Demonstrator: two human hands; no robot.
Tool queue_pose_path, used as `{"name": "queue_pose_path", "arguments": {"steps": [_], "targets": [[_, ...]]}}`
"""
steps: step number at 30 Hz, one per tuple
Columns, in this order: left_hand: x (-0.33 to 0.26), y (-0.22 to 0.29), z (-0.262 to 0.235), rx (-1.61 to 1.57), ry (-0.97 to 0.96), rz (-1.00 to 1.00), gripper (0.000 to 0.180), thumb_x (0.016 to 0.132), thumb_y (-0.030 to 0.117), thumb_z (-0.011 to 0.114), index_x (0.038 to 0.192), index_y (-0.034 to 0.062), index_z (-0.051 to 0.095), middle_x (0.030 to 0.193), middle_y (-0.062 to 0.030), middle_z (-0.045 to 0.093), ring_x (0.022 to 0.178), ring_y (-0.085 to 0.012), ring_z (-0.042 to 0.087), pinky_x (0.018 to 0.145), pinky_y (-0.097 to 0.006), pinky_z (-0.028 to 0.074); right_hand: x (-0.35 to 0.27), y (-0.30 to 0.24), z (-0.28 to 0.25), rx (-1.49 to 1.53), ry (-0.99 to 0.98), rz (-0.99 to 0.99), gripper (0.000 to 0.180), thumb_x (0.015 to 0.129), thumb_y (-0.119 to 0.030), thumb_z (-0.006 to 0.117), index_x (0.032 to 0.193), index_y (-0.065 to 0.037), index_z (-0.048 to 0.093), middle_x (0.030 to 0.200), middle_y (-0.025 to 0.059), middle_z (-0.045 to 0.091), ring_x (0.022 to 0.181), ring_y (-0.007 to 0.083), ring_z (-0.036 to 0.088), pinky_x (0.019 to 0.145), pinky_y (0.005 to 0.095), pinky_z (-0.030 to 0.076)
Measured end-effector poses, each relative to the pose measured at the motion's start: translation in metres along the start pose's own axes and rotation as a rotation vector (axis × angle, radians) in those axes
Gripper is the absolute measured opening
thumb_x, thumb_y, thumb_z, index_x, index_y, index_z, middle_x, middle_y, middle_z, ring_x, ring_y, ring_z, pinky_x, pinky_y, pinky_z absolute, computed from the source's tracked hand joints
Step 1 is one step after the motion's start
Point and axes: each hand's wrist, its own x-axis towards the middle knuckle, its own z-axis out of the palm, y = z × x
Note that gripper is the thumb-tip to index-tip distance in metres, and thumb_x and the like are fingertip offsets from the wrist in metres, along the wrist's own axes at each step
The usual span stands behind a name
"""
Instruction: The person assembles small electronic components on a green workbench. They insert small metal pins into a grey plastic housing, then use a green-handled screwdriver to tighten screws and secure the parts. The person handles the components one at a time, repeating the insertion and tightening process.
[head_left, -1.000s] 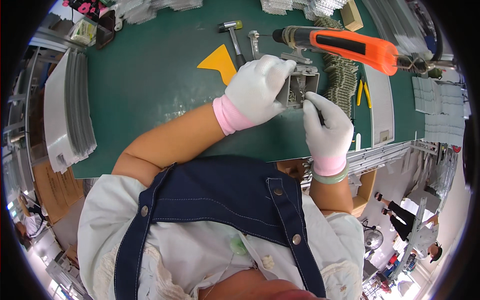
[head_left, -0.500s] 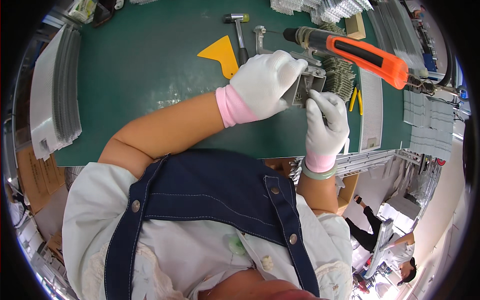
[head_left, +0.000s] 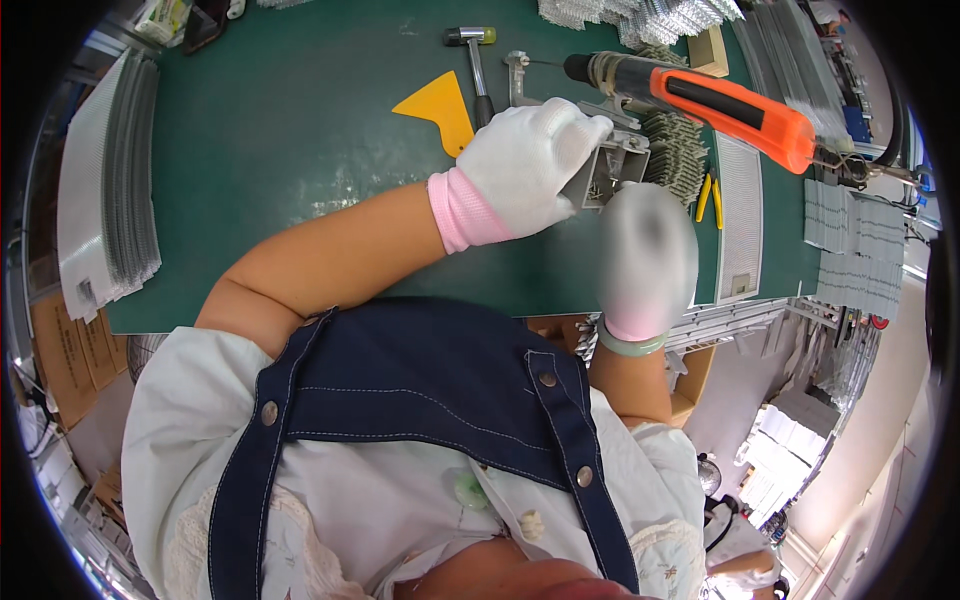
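In a white glove with a pink cuff, my left hand point(head_left: 530, 170) is closed on the left side of a small grey metal box point(head_left: 592, 190). The box is open at the top, and small metal pieces lie inside it. My right hand point(head_left: 648, 250), gloved the same way, is at the near edge of the box, its fingers smeared by motion. Beyond the box, an orange and black power screwdriver point(head_left: 735, 112) points left above a metal bracket fixture point(head_left: 518, 75).
Left of the fixture lie a hammer point(head_left: 478, 70) and a yellow scraper point(head_left: 440, 110). Yellow-handled pliers point(head_left: 711, 200) are beside a pile of grey-green parts point(head_left: 676, 155). Stacks of mesh panels point(head_left: 110, 180) stand at the left edge of the green table point(head_left: 270, 120).
My right hand has drawn slightly toward me, and its fingers are blurred now. My left hand stays on the box. Behind at lower right, a person has changed position.
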Motion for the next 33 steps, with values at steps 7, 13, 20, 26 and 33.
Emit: {"name": "queue_pose_path", "arguments": {"steps": [7,13,20,26,33], "targets": [[0.001,-0.002,0.001,-0.015,0.007,0.007,0.078,0.064,0.027,0.088,0.129,0.0032,0.051,0.108,-0.0169,0.058,0.093,-0.0366,0.062,0.08,-0.044,0.053,0.0,0.004,0.003,-0.048,0.036,0.039,0.017,0.089,-0.001,0.068,0.106,0.0,0.07,0.092,0.0113,0.07,0.079,0.0198,0.067,0.075,0.0295,0.053],[0.002,-0.003,0.0,-0.045,-0.005,-0.001,0.077,0.065,0.025,0.088,0.129,0.0035,0.052,0.108,-0.0163,0.058,0.095,-0.0363,0.062,0.081,-0.045,0.052,0.013,-0.005,-0.009,-0.211,-0.146,-0.257,0.024,0.086,0.001,0.069,0.11,-0.001,0.07,0.094,0.0135,0.07,0.082,0.029,0.068,0.078,0.0349,0.054],[0.001,-0.003,0.0,-0.046,0.008,0.005,0.077,0.063,0.022,0.088,0.129,0.0039,0.052,0.109,-0.0164,0.058,0.095,-0.0364,0.062,0.082,-0.045,0.052,0.006,-0.004,-0.013,-0.217,-0.152,-0.264,0.025,0.082,0.001,0.072,0.107,-0.002,0.07,0.101,0.015,0.071,0.091,0.0309,0.069,0.082,0.0363,0.055],[0.005,-0.001,-0.003,-0.045,0.006,-0.012,0.079,0.063,0.023,0.089,0.13,0.0033,0.052,0.108,-0.0168,0.058,0.094,-0.0368,0.062,0.08,-0.045,0.052,0.014,-0.006,-0.015,-0.113,-0.073,-0.231,0.017,0.085,0.001,0.07,0.102,-0.001,0.071,0.1,0.0145,0.071,0.088,0.0277,0.069,0.081,0.0344,0.054],[0.004,-0.003,-0.002,-0.009,0.021,0.005,0.08,0.063,0.025,0.09,0.131,0.0035,0.052,0.107,-0.0171,0.057,0.092,-0.0368,0.062,0.079,-0.045,0.052,0.029,-0.023,-0.017,-0.171,-0.202,-0.065,0.02,0.082,0.002,0.072,0.102,-0.001,0.073,0.088,0.0114,0.066,0.078,0.0238,0.065,0.073,0.0315,0.052]]}}
